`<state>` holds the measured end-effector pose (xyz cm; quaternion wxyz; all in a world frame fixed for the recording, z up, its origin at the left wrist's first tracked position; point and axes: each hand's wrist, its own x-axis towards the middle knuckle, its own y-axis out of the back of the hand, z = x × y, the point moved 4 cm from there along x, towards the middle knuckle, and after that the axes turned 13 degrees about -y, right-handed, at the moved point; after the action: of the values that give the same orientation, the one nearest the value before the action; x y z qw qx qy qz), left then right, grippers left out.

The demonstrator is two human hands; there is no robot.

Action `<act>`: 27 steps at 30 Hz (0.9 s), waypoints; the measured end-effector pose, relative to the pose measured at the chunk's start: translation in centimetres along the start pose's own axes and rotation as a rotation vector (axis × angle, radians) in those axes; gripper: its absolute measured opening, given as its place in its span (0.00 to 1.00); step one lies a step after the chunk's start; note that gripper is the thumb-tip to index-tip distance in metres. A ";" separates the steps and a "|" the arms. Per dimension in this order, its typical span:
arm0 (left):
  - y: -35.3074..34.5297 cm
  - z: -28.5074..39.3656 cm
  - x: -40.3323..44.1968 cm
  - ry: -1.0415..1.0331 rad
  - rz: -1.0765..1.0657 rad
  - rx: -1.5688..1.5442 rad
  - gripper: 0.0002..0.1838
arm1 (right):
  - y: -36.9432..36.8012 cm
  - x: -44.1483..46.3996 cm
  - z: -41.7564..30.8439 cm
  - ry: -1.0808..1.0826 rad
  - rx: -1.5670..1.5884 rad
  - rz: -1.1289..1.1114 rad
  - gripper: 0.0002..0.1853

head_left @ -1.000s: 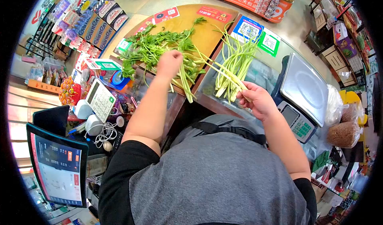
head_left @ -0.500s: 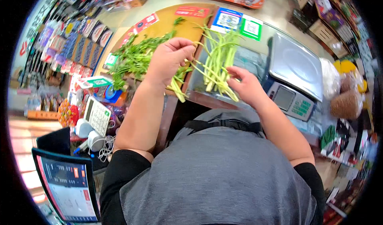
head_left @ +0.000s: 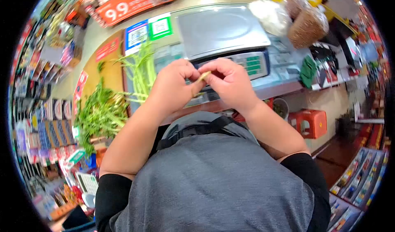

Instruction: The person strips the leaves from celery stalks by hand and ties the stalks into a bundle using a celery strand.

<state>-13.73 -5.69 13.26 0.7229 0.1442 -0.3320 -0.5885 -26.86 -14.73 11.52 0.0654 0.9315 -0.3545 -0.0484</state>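
My left hand (head_left: 170, 86) and my right hand (head_left: 231, 84) meet in front of the scale, fingers pinched together. Between their fingertips is a short, yellowish piece of celery stalk (head_left: 203, 75); the fingers cover much of it. Left of my left hand, a bundle of pale green celery stalks (head_left: 142, 69) lies on the glass counter. Further left, a heap of leafy celery (head_left: 101, 114) rests on the wooden counter section (head_left: 110, 71).
Beyond my hands stands a digital scale (head_left: 222, 28) with a metal pan. Printed QR code cards (head_left: 160, 26) lie at its left. Filled plastic bags (head_left: 308, 28) sit at the right end. A red stool (head_left: 314, 123) stands on the floor at right.
The view has swung to the right. My right hand has left the bundled stalks and come together with my left hand, both now at the thin stalk piece.
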 end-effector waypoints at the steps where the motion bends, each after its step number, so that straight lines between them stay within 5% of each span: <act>1: -2.2 0.1 1.7 -0.023 -0.072 -0.062 0.08 | 2.5 -0.8 0.9 0.025 -0.030 0.090 0.06; 5: -5.3 0.3 4.8 0.075 -0.147 -0.122 0.16 | 11.9 -4.0 2.9 -0.101 -0.077 0.273 0.05; 8: -5.4 -2.0 5.1 0.191 -0.087 -0.154 0.14 | 21.2 -7.7 6.6 -0.277 0.090 0.468 0.06; 12: -3.3 -8.7 2.0 0.477 0.063 -0.151 0.04 | 32.9 -13.1 10.9 -0.407 0.104 0.737 0.08; 20: 2.1 -14.8 -7.2 0.808 0.620 -0.305 0.07 | 49.7 -22.1 23.8 -0.741 0.076 1.021 0.08; 27: 1.6 -16.0 -13.5 1.011 0.820 -0.323 0.08 | 54.5 -25.8 35.0 -1.053 0.314 1.140 0.23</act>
<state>-3.31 4.61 -1.78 0.9671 0.1544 0.1118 -0.1685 -86.47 -40.93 -13.36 -0.2285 0.4591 -0.7642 -0.3911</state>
